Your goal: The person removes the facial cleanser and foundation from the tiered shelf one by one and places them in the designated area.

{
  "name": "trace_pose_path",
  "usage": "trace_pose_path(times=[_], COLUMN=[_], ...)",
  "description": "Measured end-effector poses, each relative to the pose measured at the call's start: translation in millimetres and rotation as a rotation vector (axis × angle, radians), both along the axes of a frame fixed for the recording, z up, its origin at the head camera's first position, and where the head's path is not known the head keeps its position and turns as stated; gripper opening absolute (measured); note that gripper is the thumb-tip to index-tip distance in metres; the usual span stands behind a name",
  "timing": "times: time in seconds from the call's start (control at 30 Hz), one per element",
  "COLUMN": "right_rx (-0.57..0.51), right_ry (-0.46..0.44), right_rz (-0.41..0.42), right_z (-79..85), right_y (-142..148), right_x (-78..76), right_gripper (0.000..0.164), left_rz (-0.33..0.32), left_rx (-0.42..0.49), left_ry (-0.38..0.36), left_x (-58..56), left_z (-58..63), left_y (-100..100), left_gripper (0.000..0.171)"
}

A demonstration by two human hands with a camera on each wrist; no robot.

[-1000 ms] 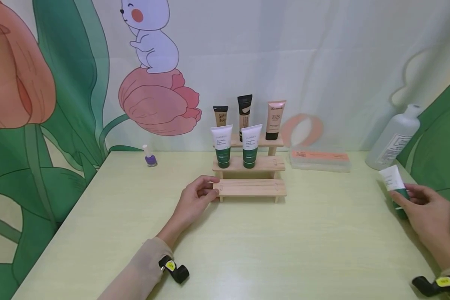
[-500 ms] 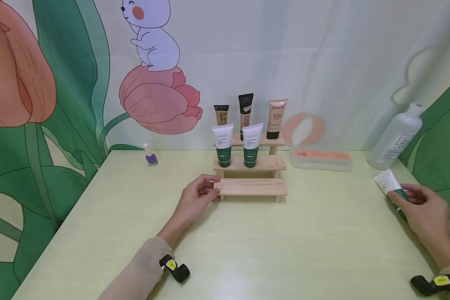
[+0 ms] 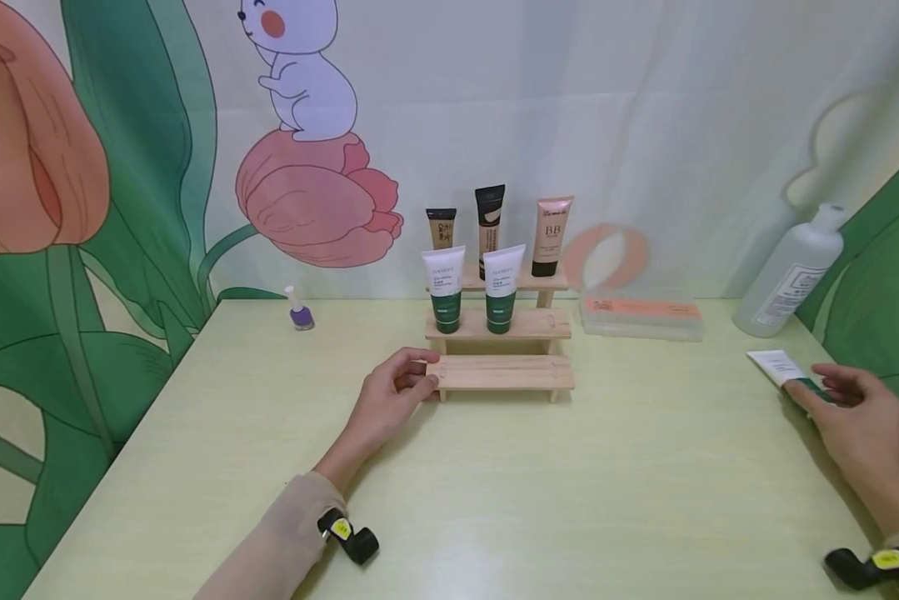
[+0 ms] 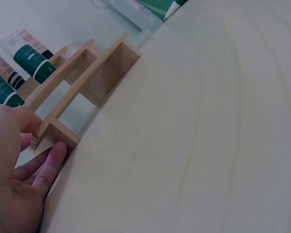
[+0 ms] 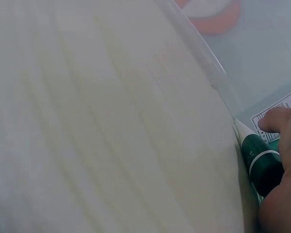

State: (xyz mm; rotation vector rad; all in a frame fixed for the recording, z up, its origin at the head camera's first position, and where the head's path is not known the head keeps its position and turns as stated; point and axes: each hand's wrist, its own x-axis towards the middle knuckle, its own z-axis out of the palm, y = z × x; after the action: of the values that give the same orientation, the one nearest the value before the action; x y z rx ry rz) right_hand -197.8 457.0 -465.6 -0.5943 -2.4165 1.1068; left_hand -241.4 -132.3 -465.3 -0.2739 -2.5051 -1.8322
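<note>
The tube [image 3: 779, 367] lies on the worktop [image 3: 614, 483] under the right hand [image 3: 863, 423], whose grip is loose, fingers raised apart and not closed around it, while the left hand [image 3: 391, 397] pinches the stand [image 3: 500, 373] at its left end, and the bottle [image 3: 790, 279] stands just behind the tube.

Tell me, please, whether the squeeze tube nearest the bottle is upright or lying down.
Lying down: the green-and-white squeeze tube stretches lengthwise along the tabletop.
</note>
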Motion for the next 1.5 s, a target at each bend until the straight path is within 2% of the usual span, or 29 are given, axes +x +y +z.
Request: trace_pose_path(times=[0.1, 0.3, 0.47, 0.6, 0.8, 1.03, 1.17, 1.37, 1.5], right_rx=[-0.028, -0.066, -0.098, -0.126, -0.185, -0.249, -0.298, -0.423, -0.476], right_ry=[0.028, 0.064, 0.123, 0.198, 0.307, 0.407, 0.457, 0.517, 0.553], right_rz=[-0.004, -0.025, -0.026, -0.006, 0.073, 0.197, 0.257, 0.319, 0.372], right_z=[3.4, 15.5, 28.9, 45.8, 67.6, 83.3, 90.6, 98.4, 99.3], right_y=[-0.2, -6.8, -20.5, -40.4, -74.6, -111.1, -131.3, -161.3, -179.9], right_x=[0.4, -2.2, -8.3, -12.6, -17.3, -22.3, -26.7, -34.5, -40.3], right_gripper=[0.023, 0.028, 0.054, 0.056, 0.058, 0.056, 0.053, 0.063, 0.063], left_rz=[-0.003, -0.016, -0.016, -0.017, -0.015, -0.018, -0.017, -0.016, -0.014], left_rx=[0.000, 0.008, 0.009, 0.009, 0.009, 0.017, 0.016, 0.016, 0.019], left_ry=[-0.002, 0.009, 0.005, 0.010, 0.008, 0.001, -0.006, -0.015, -0.011], left_x=[0.2, -1.7, -1.3, -1.7, -2.0, -1.1, -1.5, -2.2, -2.1], left_z=[-0.3, -2.4, -1.9, -2.3, -3.5, -1.3, -1.4, -2.8, -3.2], left_y=[-0.5, -1.7, -2.0, -2.1, -2.5, -2.3, -2.7, -2.7, -2.7], left_gripper=[0.029, 0.028, 0.027, 0.028, 0.029, 0.028, 0.028, 0.028, 0.028])
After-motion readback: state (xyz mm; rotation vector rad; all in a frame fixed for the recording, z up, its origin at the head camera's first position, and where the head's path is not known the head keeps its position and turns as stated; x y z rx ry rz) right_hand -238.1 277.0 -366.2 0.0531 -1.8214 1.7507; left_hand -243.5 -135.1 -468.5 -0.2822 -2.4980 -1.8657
